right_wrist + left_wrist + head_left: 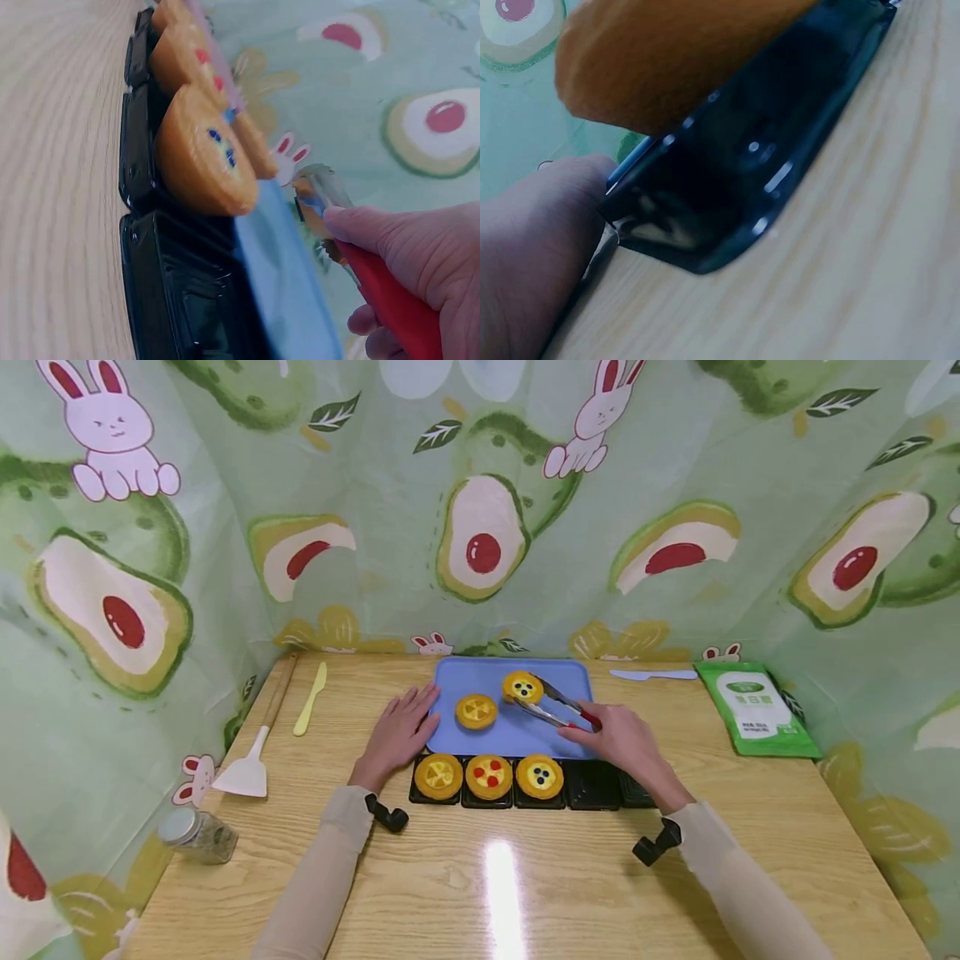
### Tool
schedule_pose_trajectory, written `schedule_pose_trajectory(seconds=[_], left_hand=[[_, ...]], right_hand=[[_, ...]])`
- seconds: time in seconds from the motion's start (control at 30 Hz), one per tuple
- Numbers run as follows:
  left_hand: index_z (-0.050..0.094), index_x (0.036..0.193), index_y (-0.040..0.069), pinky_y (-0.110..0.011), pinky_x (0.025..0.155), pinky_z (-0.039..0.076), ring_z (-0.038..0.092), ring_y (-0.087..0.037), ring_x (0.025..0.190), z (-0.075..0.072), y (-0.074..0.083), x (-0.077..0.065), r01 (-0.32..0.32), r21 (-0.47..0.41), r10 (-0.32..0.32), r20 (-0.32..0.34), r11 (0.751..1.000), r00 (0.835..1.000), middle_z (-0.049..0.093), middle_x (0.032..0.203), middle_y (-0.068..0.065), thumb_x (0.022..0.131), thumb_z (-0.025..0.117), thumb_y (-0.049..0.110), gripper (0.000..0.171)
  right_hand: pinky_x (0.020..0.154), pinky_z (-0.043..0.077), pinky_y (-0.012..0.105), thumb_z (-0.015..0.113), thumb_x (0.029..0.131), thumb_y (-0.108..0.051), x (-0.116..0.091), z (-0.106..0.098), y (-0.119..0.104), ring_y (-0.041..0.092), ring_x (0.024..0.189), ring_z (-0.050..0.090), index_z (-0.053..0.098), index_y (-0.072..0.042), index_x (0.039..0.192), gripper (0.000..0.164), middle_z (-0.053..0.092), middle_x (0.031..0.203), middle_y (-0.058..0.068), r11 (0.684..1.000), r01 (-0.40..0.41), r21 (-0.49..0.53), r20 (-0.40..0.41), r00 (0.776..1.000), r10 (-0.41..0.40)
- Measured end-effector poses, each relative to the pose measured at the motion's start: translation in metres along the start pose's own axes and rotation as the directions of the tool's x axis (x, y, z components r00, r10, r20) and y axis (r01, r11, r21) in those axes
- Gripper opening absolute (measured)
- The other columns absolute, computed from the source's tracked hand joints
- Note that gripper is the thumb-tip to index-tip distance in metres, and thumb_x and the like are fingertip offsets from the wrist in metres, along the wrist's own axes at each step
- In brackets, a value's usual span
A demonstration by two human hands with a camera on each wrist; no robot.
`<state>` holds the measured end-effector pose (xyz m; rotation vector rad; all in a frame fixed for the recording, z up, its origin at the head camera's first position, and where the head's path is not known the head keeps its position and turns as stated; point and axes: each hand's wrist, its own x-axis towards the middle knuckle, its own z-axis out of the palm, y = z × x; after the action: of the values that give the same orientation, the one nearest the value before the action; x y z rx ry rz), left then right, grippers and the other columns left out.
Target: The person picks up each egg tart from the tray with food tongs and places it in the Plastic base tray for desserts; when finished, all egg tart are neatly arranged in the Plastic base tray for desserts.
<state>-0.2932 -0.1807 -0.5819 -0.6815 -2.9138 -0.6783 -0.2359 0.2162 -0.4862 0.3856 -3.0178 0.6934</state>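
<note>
Tongs [562, 697] are clamped in our right grip [626, 735], a blue-dotted tart [524, 687] caught between them over the blue tray [517, 744]; our left grip [397, 728] lies loose by the tray's edge. Bit off-centre and, we reckon, that tart could roll out.

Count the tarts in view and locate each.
5: one tart on the blue tray, one between the tongs, and wedge-topped, red-dotted and blue-dotted tarts in the black containers. The right wrist partly covers the last container, so another could be hidden.
</note>
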Motion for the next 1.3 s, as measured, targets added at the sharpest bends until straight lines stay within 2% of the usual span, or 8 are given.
schedule_pose_trajectory(seconds=[0.07, 0.13, 0.23, 0.43, 0.57, 0.73, 0.83, 1.3], left_hand=[[0.027, 0.167, 0.02, -0.055, 0.128, 0.012, 0.019, -0.031, 0.16, -0.001, -0.001, 0.0, -0.003, 0.001, 0.003, -0.006, 1.0, 1.0, 0.024, 0.173, 0.002, 0.112, 0.036, 0.049, 0.063], [0.029, 0.167, 0.019, -0.057, 0.128, 0.012, 0.02, -0.033, 0.16, -0.001, -0.001, 0.0, -0.007, -0.004, 0.007, -0.017, 1.0, 1.0, 0.025, 0.173, 0.001, 0.112, 0.037, 0.047, 0.062], [0.03, 0.166, 0.017, -0.058, 0.128, 0.013, 0.022, -0.034, 0.159, -0.001, 0.0, 0.0, -0.01, -0.013, 0.01, -0.029, 1.0, 1.0, 0.027, 0.172, 0.0, 0.112, 0.04, 0.045, 0.062], [0.03, 0.167, 0.018, -0.058, 0.128, 0.013, 0.022, -0.034, 0.159, 0.0, 0.001, -0.002, -0.003, -0.023, 0.002, -0.025, 1.0, 1.0, 0.026, 0.172, 0.001, 0.112, 0.04, 0.046, 0.063], [0.029, 0.167, 0.019, -0.057, 0.128, 0.012, 0.021, -0.034, 0.159, 0.0, 0.0, -0.002, 0.0, -0.015, -0.001, -0.021, 1.0, 1.0, 0.025, 0.172, 0.001, 0.112, 0.039, 0.047, 0.063], [0.028, 0.167, 0.02, -0.056, 0.128, 0.012, 0.021, -0.032, 0.16, 0.0, -0.001, -0.001, 0.004, -0.009, -0.004, -0.016, 1.0, 1.0, 0.025, 0.173, 0.002, 0.112, 0.037, 0.048, 0.063], [0.027, 0.168, 0.021, -0.055, 0.129, 0.011, 0.019, -0.031, 0.16, 0.001, -0.001, -0.001, 0.007, -0.007, -0.007, -0.009, 1.0, 1.0, 0.023, 0.173, 0.003, 0.112, 0.036, 0.049, 0.063], [0.029, 0.167, 0.02, -0.055, 0.129, 0.011, 0.019, -0.031, 0.16, 0.0, 0.004, -0.002, 0.011, -0.019, -0.011, -0.013, 1.0, 1.0, 0.024, 0.173, 0.002, 0.112, 0.038, 0.047, 0.062]], right_hand=[[0.052, 0.024, 0.031, 0.079, 0.09, -0.053, -0.008, -0.007, -0.002, 0.017, 0.055, 0.038, 0.072, -0.009, 0.123, 0.055, 0.035, 0.065, -0.002, 1.0, -0.006, -0.003, -0.001, 1.0, 0.006], [0.052, 0.024, 0.031, 0.079, 0.09, -0.053, -0.017, -0.014, -0.003, 0.017, 0.054, 0.037, 0.071, -0.008, 0.128, 0.06, 0.036, 0.064, -0.002, 1.0, -0.001, -0.001, -0.017, 1.0, 0.001], [0.052, 0.023, 0.03, 0.079, 0.09, -0.053, -0.031, -0.022, -0.004, 0.016, 0.053, 0.037, 0.072, -0.01, 0.116, 0.051, 0.038, 0.064, -0.003, 1.0, 0.02, -0.021, -0.044, 0.999, -0.021], [0.052, 0.023, 0.029, 0.081, 0.088, -0.053, -0.06, -0.029, -0.001, 0.014, 0.054, 0.035, 0.07, -0.01, 0.103, 0.046, 0.039, 0.062, -0.004, 0.998, 0.016, -0.067, -0.079, 0.997, -0.021], [0.051, 0.023, 0.028, 0.08, 0.087, -0.056, -0.076, -0.031, -0.002, 0.013, 0.054, 0.034, 0.072, -0.01, 0.108, 0.051, 0.037, 0.061, -0.005, 0.997, -0.008, -0.082, -0.085, 0.996, 0.001], [0.051, 0.024, 0.029, 0.078, 0.088, -0.058, -0.093, -0.034, -0.003, 0.013, 0.054, 0.035, 0.07, -0.006, 0.135, 0.07, 0.039, 0.061, -0.004, 0.995, -0.058, -0.087, -0.068, 0.996, 0.052], [0.051, 0.025, 0.029, 0.077, 0.089, -0.058, -0.102, -0.037, -0.002, 0.014, 0.055, 0.036, 0.066, -0.007, 0.142, 0.075, 0.04, 0.062, -0.003, 0.992, -0.096, -0.082, -0.052, 0.994, 0.092], [0.05, 0.027, 0.027, 0.078, 0.088, -0.06, -0.145, -0.04, 0.008, 0.012, 0.056, 0.039, 0.07, -0.005, 0.136, 0.074, 0.048, 0.066, -0.005, 0.982, -0.172, -0.075, -0.083, 0.983, 0.165]])
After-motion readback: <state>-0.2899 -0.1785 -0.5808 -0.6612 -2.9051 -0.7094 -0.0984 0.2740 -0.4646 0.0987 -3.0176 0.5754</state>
